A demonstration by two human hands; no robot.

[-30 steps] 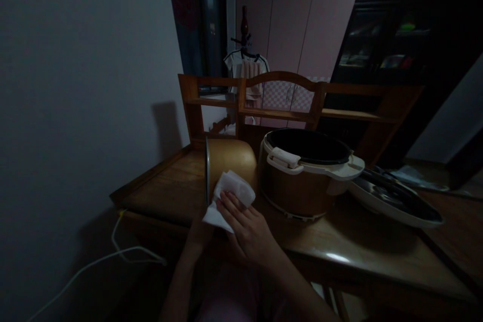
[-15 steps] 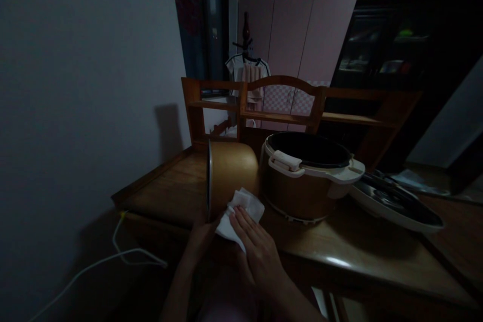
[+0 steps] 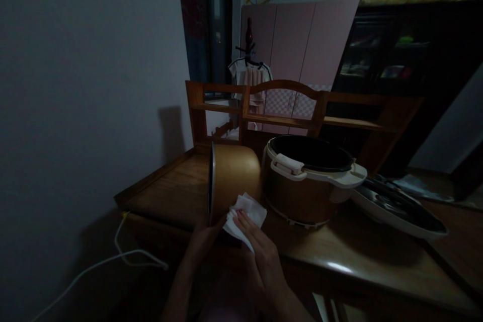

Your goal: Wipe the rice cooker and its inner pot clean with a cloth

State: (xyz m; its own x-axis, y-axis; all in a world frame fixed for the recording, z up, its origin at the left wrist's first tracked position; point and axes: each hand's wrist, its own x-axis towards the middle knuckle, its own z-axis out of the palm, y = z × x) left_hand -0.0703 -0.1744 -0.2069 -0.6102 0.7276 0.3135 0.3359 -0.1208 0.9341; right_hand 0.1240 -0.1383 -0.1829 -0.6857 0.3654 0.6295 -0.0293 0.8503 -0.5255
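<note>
A gold inner pot (image 3: 236, 171) lies on its side on the wooden desk (image 3: 173, 181), its dark mouth facing left. At its lower rim is my left hand (image 3: 204, 236), closed on the edge, with the fingertips partly hidden. My right hand (image 3: 258, 241) presses a folded white tissue (image 3: 251, 209) against the lower right part of the pot, its fingers together over the tissue. Just right of the pot stands a gold cooker body (image 3: 298, 196) without a lid, showing a black interior and white handles.
A cooker lid (image 3: 400, 211) lies upside down at the right on the desk. Behind the pots rises a wooden shelf rack (image 3: 279, 119). A white cable (image 3: 101, 259) hangs at the desk's left front corner, and a wall (image 3: 94, 85) borders the left side.
The whole view has shifted slightly down and right. My right hand and the tissue have moved a little rightward along the pot, while my left hand keeps its place at the rim.
</note>
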